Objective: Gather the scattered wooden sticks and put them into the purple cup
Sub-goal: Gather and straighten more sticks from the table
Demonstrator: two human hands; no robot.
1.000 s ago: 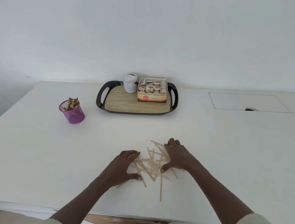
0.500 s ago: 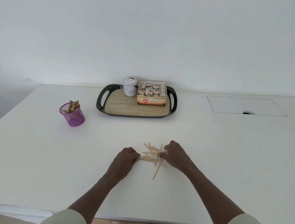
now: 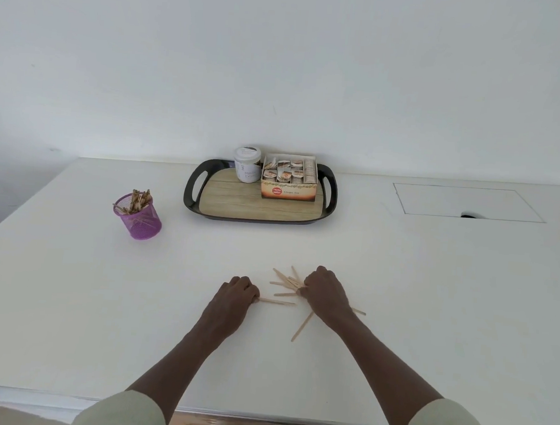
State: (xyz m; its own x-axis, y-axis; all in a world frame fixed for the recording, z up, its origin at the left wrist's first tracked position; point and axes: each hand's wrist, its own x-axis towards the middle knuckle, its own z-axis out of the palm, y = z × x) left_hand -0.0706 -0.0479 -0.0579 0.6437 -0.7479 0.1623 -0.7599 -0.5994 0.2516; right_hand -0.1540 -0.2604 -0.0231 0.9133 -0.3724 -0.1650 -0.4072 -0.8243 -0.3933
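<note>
Several flat wooden sticks (image 3: 286, 281) lie bunched on the white table (image 3: 64, 296) between my hands. My right hand (image 3: 324, 291) is closed over the right side of the bunch, with stick ends poking out to its left and lower right. One stick (image 3: 302, 326) lies slanted just below that hand. My left hand (image 3: 237, 292) is curled, its fingertips pinching the end of a single stick (image 3: 278, 301) that lies flat. The purple mesh cup (image 3: 139, 217) stands at the far left, leaning a little, with several sticks in it.
A black tray (image 3: 259, 207) with a wood-look base stands at the back centre, holding a white jar (image 3: 248, 164) and a box of tea sachets (image 3: 289, 178). A rectangular hatch (image 3: 467, 202) is set into the table at the back right. The table's front edge runs near my sleeves.
Both hands have swept the spread-out sticks inward into a tighter bunch and curled shut on them. The left hand has drawn slightly apart, holding one stick's end.
</note>
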